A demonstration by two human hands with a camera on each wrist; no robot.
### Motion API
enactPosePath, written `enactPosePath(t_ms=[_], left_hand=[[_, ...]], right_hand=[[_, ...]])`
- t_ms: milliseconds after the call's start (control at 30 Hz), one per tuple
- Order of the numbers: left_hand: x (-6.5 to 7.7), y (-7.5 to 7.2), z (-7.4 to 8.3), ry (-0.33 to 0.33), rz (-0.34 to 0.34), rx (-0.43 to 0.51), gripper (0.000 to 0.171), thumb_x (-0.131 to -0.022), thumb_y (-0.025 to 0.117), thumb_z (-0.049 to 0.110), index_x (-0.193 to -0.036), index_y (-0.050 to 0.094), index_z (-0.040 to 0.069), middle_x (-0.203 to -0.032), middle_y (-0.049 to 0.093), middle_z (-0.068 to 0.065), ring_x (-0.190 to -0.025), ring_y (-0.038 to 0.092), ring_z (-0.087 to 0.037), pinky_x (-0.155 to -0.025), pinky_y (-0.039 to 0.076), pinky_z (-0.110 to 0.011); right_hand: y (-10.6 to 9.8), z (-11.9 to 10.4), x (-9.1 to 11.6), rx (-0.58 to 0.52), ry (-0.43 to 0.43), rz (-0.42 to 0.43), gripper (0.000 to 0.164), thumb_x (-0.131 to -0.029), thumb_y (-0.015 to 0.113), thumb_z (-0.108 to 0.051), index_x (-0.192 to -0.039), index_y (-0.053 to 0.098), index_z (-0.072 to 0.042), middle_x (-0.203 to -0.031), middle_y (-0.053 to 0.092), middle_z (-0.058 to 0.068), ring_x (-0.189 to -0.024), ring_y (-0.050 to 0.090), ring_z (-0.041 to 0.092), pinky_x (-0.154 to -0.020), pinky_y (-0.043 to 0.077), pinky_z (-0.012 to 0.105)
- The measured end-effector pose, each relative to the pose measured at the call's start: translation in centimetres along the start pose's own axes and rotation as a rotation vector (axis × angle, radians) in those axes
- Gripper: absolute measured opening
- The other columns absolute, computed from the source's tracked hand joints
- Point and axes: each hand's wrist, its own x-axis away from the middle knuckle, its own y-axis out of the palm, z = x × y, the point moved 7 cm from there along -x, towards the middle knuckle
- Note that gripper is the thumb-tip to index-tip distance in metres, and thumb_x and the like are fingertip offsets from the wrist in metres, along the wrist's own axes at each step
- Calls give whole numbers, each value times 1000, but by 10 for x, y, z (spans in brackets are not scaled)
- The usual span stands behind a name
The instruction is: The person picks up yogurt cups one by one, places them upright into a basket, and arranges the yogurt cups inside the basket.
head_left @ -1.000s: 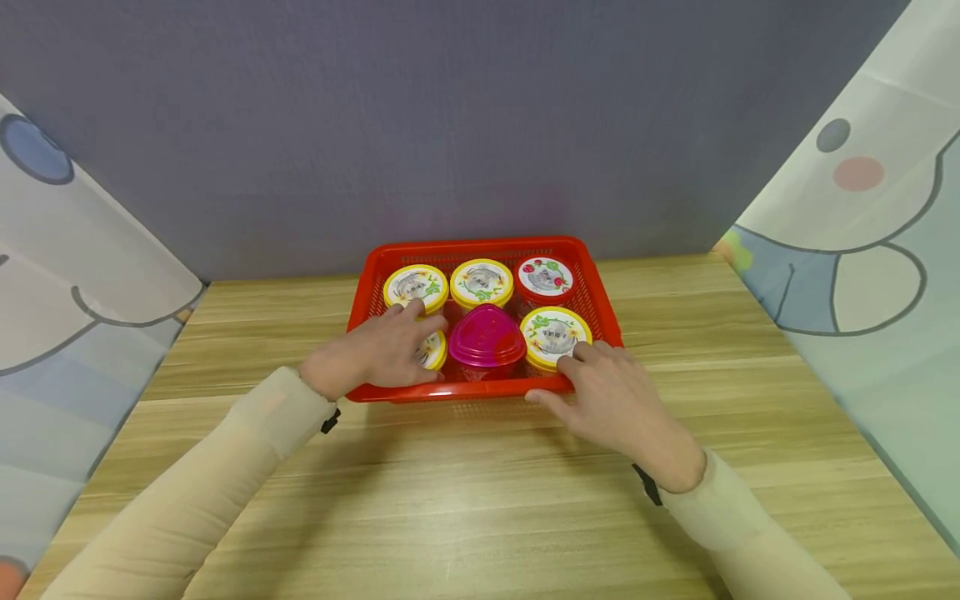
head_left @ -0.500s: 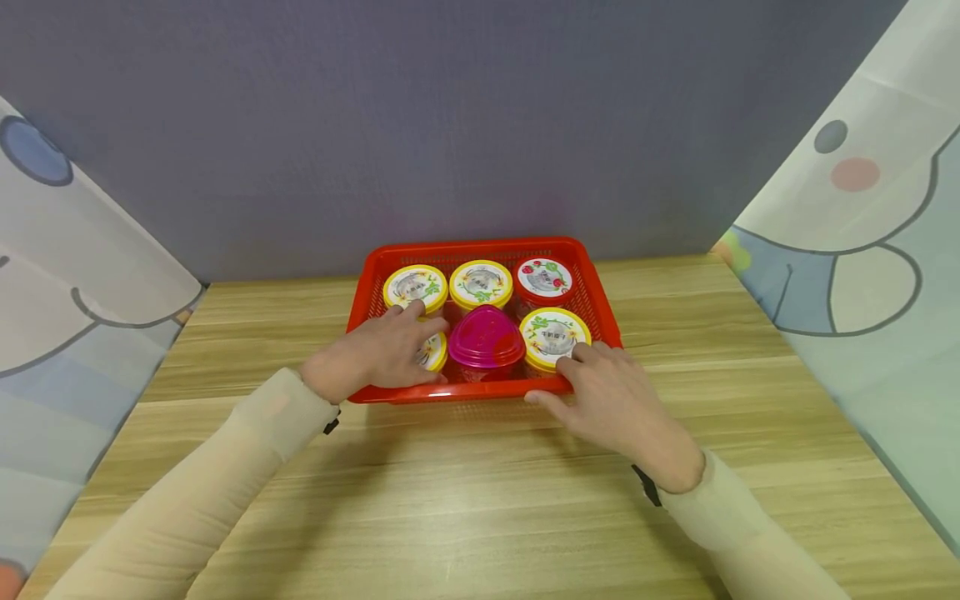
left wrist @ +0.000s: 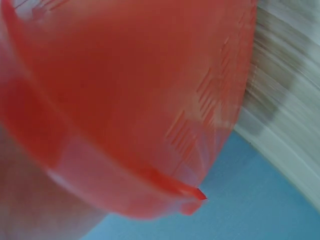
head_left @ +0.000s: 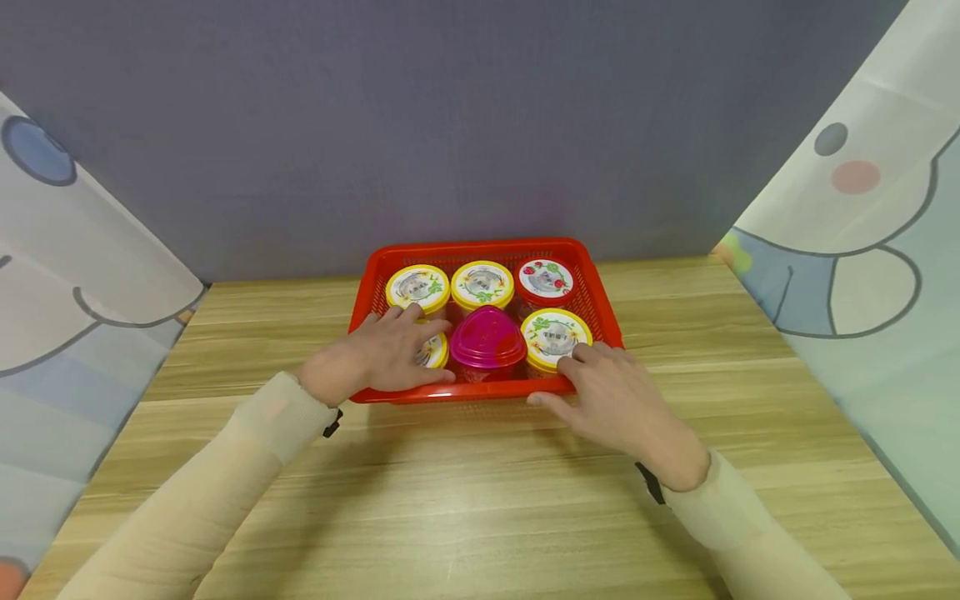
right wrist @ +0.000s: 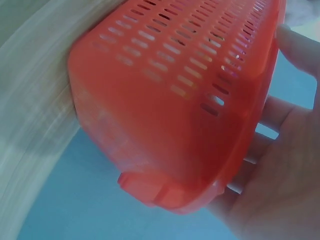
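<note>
A red plastic basket [head_left: 467, 389] stands on the wooden table and holds several lidded tubs. My left hand [head_left: 378, 348] lies over its front left corner, fingers spread across a yellow-lidded tub [head_left: 435, 352] that it partly hides. At the front right corner my right hand [head_left: 617, 398] rests on the rim, fingertips by another yellow-lidded tub [head_left: 555, 335] and thumb outside the front edge. Between the hands sits a tub with a magenta, rounded triangular lid [head_left: 487, 335]. The right wrist view shows the slotted basket wall [right wrist: 150, 100] beside loosely extended fingers [right wrist: 299, 50].
Two yellow-lidded tubs, one at the left [head_left: 417, 287] and one in the middle [head_left: 482, 284], and a red-rimmed tub [head_left: 545, 279] make the back row. A grey wall [head_left: 465, 125] rises close behind the basket. Cartoon-printed sheets [head_left: 862, 208] flank the wooden table [head_left: 465, 500].
My left fingers have spread slightly and the thumb reaches a little further right. The right hand, basket and tubs stay nearly where they were.
</note>
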Motion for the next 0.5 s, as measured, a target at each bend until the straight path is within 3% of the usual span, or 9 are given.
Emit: enactPosePath(t_ms=[267,500], left_hand=[[9,-2,4,-14,79,37,83,-92,57,68,-159,35,25,-147,45,-14,-133,46,-41,-101,41,-64],[21,-5,6,-28,169,62,80,-95,52,68,-159,36,22,-153,40,-16,-139,38,-42,-107,34,-65]], right_hand=[[-7,5,-5,-44,5,-6,49,-88,73,-57,-88,67,-8,-88,63,7,-82,59,28,-75,51,45],[-18,11,-9,-83,40,37,48,-87,74,-54,-92,69,-6,-89,62,5,-83,57,26,-77,50,43]])
